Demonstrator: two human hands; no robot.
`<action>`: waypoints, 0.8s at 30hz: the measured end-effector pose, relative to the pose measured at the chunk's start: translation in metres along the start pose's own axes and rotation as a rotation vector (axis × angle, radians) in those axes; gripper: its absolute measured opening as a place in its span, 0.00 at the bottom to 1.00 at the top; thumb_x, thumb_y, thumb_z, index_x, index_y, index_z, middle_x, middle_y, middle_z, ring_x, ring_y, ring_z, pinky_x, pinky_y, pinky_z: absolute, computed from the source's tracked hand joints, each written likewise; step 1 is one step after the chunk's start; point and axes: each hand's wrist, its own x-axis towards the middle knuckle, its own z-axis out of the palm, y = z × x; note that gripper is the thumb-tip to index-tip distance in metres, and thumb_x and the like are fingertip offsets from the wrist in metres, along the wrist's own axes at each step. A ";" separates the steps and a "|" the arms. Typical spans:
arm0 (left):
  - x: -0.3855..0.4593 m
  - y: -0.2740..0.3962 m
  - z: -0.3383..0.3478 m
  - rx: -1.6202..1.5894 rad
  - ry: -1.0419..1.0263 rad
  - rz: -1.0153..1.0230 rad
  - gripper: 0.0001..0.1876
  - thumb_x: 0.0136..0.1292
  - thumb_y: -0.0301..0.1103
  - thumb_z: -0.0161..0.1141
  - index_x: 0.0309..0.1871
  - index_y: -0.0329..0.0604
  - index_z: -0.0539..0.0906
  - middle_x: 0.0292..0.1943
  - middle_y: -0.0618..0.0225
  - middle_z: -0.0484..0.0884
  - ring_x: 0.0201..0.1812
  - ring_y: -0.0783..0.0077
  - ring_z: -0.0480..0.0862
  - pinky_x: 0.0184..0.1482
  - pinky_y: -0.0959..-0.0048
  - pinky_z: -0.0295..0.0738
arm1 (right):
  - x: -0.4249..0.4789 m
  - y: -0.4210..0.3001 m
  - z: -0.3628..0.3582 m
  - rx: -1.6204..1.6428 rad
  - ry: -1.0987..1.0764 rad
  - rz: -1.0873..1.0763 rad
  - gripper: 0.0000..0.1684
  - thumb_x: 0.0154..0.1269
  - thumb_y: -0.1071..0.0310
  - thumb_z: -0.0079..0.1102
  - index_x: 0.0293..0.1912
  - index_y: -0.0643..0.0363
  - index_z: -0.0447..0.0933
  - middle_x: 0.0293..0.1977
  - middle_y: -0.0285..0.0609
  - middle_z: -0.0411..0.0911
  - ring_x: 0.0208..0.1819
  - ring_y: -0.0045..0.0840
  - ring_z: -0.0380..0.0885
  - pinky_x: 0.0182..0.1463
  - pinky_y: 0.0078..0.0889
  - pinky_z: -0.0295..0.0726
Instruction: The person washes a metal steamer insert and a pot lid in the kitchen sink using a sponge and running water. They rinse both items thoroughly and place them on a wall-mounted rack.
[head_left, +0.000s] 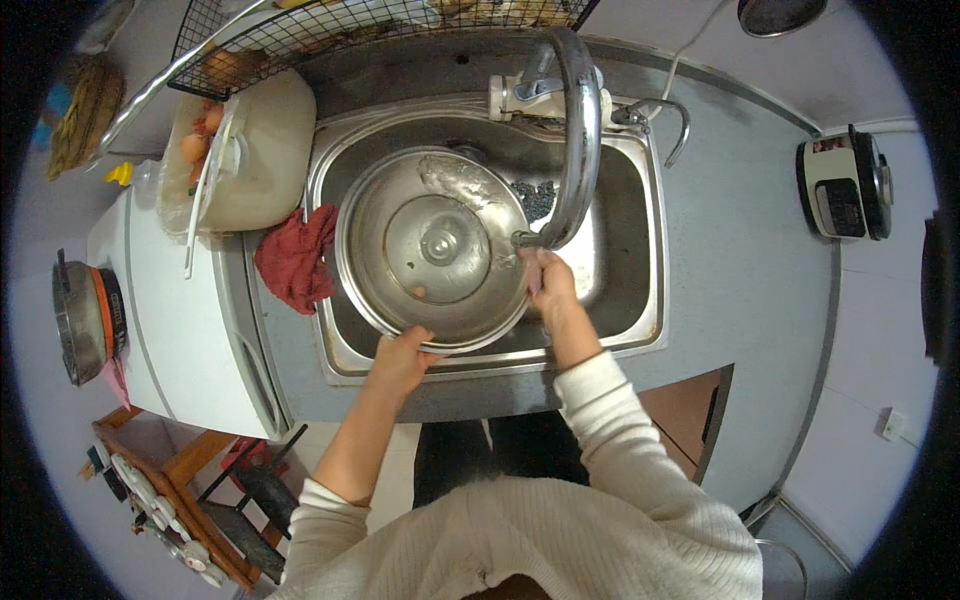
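Observation:
A large round metal basin (367, 217) with a wide rim sits in the left part of the stainless steel sink (626, 225). My left hand (405, 358) grips its near rim. At its right side, just below the spout of the curved metal faucet (581, 142), my right hand (551, 276) has its fingers by the rim, partly blurred; a pinkish thing lies at the fingers, and whether they hold it or the rim I cannot tell. Inside the basin are a round, clear shape, possibly a lid, and small bits. A dark scouring-like clump (534, 199) lies in the sink behind the basin.
Left of the sink lie a red cloth (298, 262) and a translucent plastic container (270, 165) beside bagged eggs. A black wire basket (390, 22) hangs over the back edge. A small cooker (844, 186) stands at the far right of the grey counter (739, 247).

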 end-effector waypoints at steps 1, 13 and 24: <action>-0.003 0.010 -0.002 0.083 -0.044 -0.015 0.22 0.52 0.17 0.43 0.53 0.35 0.63 0.47 0.55 0.70 0.46 0.59 0.76 0.48 0.56 0.75 | 0.002 -0.006 0.005 -0.015 -0.016 0.034 0.15 0.65 0.67 0.37 0.46 0.67 0.66 0.36 0.48 0.75 0.31 0.27 0.74 0.33 0.27 0.75; 0.049 -0.077 0.039 -0.418 0.266 0.012 0.20 0.53 0.25 0.53 0.51 0.38 0.66 0.44 0.57 0.73 0.42 0.59 0.76 0.45 0.62 0.75 | -0.089 0.050 0.031 0.164 0.162 -0.217 0.13 0.64 0.76 0.37 0.47 0.66 0.65 0.45 0.49 0.70 0.44 0.33 0.72 0.50 0.33 0.71; 0.010 0.020 -0.011 0.127 -0.134 -0.155 0.19 0.51 0.18 0.48 0.49 0.35 0.68 0.48 0.55 0.70 0.49 0.59 0.73 0.48 0.55 0.73 | -0.004 -0.038 -0.016 -0.327 -0.103 -0.032 0.13 0.63 0.65 0.40 0.39 0.64 0.70 0.31 0.46 0.76 0.29 0.28 0.75 0.29 0.25 0.74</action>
